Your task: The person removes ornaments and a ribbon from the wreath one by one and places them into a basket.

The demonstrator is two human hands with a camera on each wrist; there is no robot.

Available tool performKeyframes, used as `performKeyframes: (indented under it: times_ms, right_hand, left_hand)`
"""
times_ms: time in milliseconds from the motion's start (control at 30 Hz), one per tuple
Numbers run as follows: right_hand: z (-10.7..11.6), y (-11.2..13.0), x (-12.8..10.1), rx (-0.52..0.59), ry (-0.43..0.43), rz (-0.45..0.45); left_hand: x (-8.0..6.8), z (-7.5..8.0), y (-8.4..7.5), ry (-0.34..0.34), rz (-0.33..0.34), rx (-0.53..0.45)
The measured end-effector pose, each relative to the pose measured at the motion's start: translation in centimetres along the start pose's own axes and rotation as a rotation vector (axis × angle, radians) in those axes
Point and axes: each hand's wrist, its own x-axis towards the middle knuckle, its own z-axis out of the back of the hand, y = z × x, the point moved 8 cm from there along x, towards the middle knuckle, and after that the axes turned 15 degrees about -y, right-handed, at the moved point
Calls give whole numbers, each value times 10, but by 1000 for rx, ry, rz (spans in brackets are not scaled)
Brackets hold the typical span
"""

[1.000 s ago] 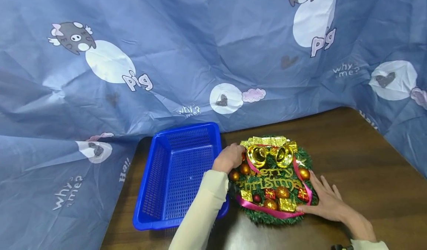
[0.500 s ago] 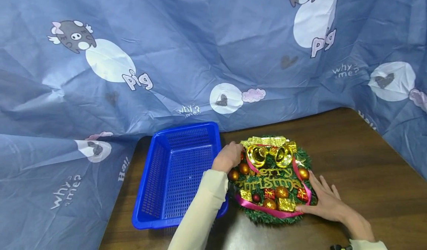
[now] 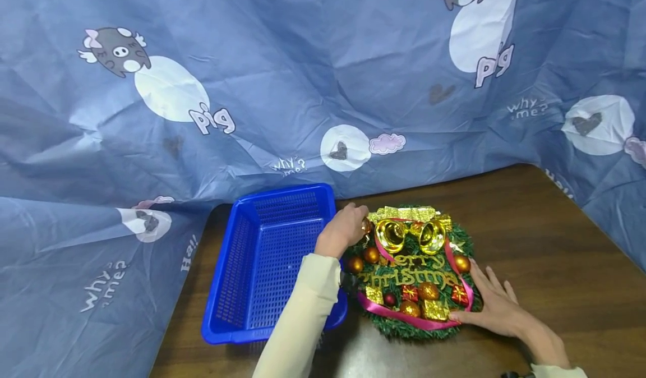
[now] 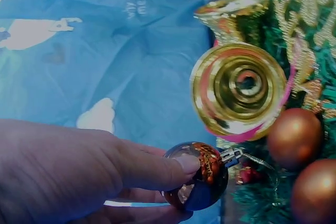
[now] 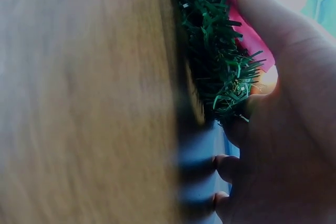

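Wreath: (image 3: 416,268) lies face up on the brown wooden surface (image 3: 525,238), just beside the blue basket (image 3: 219,288).
Left grip: (image 3: 343,231) at the wreath's upper left; I have the shiny bauble (image 4: 212,190) pinched between thumb and fingers.
Bauble cap: (image 4: 231,157) silver, aimed at the greenery, with a thin silver cord (image 4: 257,161) running off it; I cannot tell where the cord ends.
Right grip: (image 3: 497,308) fingers spread along the wreath's right edge, thumb by the pink ribbon (image 3: 426,325).
Gold bells: (image 3: 432,238) a pair, above the gold lettering (image 3: 409,277).
Sleeve: (image 3: 303,316) cream, left arm crossing the basket's near right corner.
Backdrop: (image 3: 282,47) blue, pig-printed, behind everything I see.
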Motion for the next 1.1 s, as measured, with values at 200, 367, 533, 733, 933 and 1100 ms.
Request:
performKeyframes:
  times_ms: [200,367,533,733,933,1100]
  right_hand:
    - [0,0,0,-3,-6,1]
    - [0,0,0,-7,-19,11]
    - [0,-1,-1,-16,-30,22]
    - [-2,0,-1,2,-23,18]
    - [-2,0,-1,18,-6,1]
    - [-3,-2,-1,17,-2,-3]
  left_hand:
    - [0,17,1,-37,-2,-50]
    - [-3,29,4,-65,-14,-80]
    - [-7,37,8,-74,-13,-112]
    - [-10,43,13,-100,-11,-137]
    - [-11,55,18,-139,-7,-153]
    - [-13,62,25,-149,6,-185]
